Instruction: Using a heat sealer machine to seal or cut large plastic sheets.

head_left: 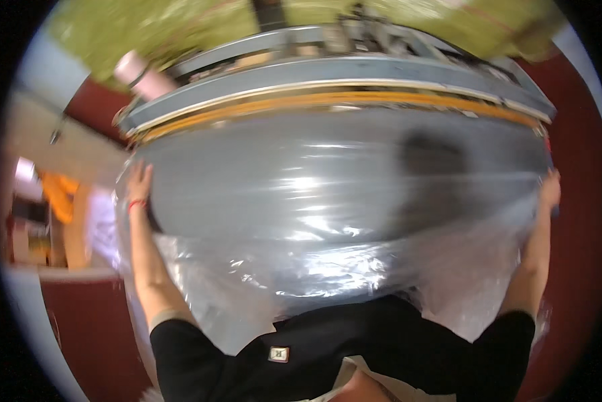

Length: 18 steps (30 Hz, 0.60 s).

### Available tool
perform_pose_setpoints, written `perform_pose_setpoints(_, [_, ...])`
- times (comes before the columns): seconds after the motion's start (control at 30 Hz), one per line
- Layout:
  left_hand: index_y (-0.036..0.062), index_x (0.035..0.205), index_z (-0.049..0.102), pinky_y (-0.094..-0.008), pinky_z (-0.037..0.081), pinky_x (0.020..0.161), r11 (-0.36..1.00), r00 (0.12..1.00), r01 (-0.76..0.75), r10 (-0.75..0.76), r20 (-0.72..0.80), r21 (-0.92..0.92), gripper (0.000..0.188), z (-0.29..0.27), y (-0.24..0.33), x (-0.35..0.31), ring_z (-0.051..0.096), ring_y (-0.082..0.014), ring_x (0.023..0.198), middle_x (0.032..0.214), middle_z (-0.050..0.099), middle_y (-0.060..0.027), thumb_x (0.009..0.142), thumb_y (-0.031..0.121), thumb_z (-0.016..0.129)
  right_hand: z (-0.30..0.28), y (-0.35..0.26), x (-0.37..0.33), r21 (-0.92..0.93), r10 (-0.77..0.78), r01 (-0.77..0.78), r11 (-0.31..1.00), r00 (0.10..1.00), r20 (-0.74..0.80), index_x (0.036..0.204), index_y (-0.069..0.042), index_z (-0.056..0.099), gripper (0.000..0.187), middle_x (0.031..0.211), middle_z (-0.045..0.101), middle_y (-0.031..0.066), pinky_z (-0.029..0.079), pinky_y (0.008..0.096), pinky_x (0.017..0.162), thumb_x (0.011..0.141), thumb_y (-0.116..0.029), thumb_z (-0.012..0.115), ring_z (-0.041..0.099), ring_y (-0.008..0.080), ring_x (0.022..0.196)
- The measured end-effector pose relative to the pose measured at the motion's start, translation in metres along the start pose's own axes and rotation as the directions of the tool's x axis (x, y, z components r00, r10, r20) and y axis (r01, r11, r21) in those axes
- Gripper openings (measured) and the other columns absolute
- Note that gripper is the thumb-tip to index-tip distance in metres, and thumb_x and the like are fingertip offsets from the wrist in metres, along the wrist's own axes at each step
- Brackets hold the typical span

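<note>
A wide sheet of clear plastic film (314,268) stretches over a dark grey flat surface (247,174) in front of me, with bright glare and wrinkles along its near part. At the left end, my left hand (140,182) lies on the film's edge with its fingers apart. My right hand (550,189) is at the opposite end, its fingers closed around the film's edge; creases run toward it. Both arms are stretched wide, and loose film hangs between them close to my body. Blur hides the finer details of the fingers.
Along the far side runs a grey metal machine frame (354,69) with an orange strip (328,99) below it. A pink roll (143,75) sticks out at its left end. Yellow-green sheeting (160,27) lies beyond. Dark red floor (582,214) shows on the right.
</note>
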State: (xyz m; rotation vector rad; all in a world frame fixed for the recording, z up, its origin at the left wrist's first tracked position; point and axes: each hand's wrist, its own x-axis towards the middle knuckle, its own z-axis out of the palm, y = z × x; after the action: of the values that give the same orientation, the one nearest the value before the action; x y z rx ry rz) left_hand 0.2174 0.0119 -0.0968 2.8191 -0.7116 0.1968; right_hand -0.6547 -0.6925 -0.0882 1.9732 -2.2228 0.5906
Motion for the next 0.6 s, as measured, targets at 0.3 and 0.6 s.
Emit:
perform_pose_setpoints(0.3, [0.0044,0.101,0.054,-0.0301,0.037,0.078,0.321,0.884,-0.002,0.444,0.148,-0.947,0.058,-0.054,0.307,-0.101,0.052,-0.0173,0.090,0.098,0.056,-0.0064,0.087,0.054,0.029,-0.021,-0.047,-0.028,-0.075,-0.070,0.061,0.995,0.990,-0.126,0.090,-0.005,0.057,0.033,0.087,0.060,0.0186,0.043,0.0459,0.072,0.085,-0.034,0.043,0.057,0.0350,0.086])
perform_pose_setpoints(0.6, [-0.0024,0.130,0.024,-0.0310,0.024,0.100,0.151,0.115,-0.302,0.986,0.121,-0.941,0.058,0.006,0.564,-0.377,0.032,-0.0240,0.122,0.131,0.034,-0.0160,0.082,0.013,0.052,-0.020,-0.045,-0.028,0.027,-0.025,0.029,0.999,0.992,-0.122,0.090,-0.004,0.057,0.031,0.086,0.060,0.0192,0.043,0.0443,0.073,0.085,-0.031,0.042,0.057,0.0349,0.085])
